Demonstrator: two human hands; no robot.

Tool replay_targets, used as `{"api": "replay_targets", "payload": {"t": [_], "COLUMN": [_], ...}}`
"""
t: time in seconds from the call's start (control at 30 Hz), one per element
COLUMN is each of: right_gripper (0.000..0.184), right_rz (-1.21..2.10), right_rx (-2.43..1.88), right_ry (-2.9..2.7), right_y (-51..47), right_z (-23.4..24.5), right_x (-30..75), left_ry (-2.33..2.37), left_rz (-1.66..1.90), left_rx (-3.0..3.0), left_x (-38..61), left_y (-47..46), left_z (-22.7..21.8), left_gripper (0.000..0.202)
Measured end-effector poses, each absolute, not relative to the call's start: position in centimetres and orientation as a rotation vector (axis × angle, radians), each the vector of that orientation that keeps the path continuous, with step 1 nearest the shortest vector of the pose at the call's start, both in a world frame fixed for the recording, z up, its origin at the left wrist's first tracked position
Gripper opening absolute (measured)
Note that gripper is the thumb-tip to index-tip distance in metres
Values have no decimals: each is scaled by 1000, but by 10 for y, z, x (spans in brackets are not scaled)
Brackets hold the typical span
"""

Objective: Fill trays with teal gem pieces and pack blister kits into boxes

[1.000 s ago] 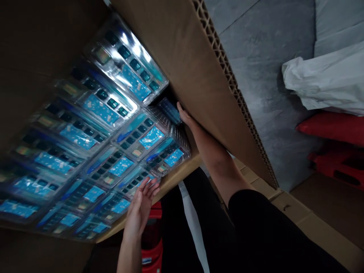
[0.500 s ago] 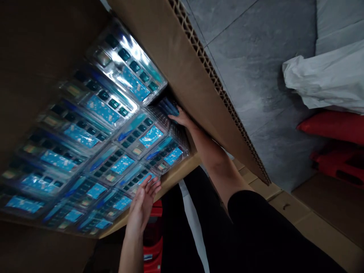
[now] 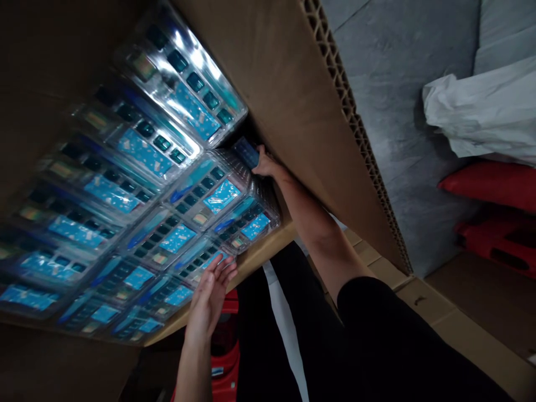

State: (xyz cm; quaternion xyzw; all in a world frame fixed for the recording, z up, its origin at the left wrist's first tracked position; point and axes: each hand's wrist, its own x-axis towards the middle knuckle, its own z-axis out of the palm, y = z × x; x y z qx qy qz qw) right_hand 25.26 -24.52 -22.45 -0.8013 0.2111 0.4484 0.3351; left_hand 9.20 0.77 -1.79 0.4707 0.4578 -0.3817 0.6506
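A large cardboard box (image 3: pixel 268 84) holds stacks of clear plastic blister packs (image 3: pixel 221 196), each with dark teal squares, a blue patterned card and a long blue piece. My right hand (image 3: pixel 267 163) reaches deep into the gap between the stacks and the box wall. Its fingers and thumb are closed on the end of a dark blue pack (image 3: pixel 246 152) low in that gap, partly hidden in shadow. Above the box's near edge, my left hand (image 3: pixel 213 285) hovers with fingers apart and slightly curled, holding nothing, close to the front stacks.
The box's thick corrugated edge (image 3: pixel 355 123) runs along the right. Beyond it are grey floor tiles (image 3: pixel 389 95), a white sack (image 3: pixel 473 114) and red plastic items (image 3: pixel 498 240). Flat cardboard (image 3: pixel 422 301) lies at lower right. Another red object (image 3: pixel 226 340) stands below the left forearm.
The view has shifted slightly, with the box looming larger. My right hand has shifted a little on the blue pack, which now lies flatter in the gap. My left hand stays nearly in place.
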Motion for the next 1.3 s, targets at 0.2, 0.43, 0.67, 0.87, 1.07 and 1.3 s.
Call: {"api": "replay_targets", "payload": {"t": [0.2,0.43,0.67,0.87,1.07,1.3], "right_gripper": [94,83,70,63,61,68], "right_rz": [1187,1083,1073,1058,875,464], "right_rx": [-2164,-2337,-2385,-2409,-2447,-2008], "right_ry": [527,568,660,642,648,714], "right_y": [-247,-239,-230,-232,-239,-257], "right_z": [-221,-212,-216,-202,-121,32], "right_x": [253,250,250,249,233,180], "left_ry": [1052,1058,1064,1060,978,651], "left_rz": [-846,-846,-839,-835,-838,-732], "left_rx": [1100,1083,1060,1049,1011,1190], "left_x": [92,89,86,84,93,144], "left_y": [6,8,16,14,3,-47], "left_z": [-15,-17,-21,-14,8,33], "left_gripper": [47,48,47,46,47,64]}}
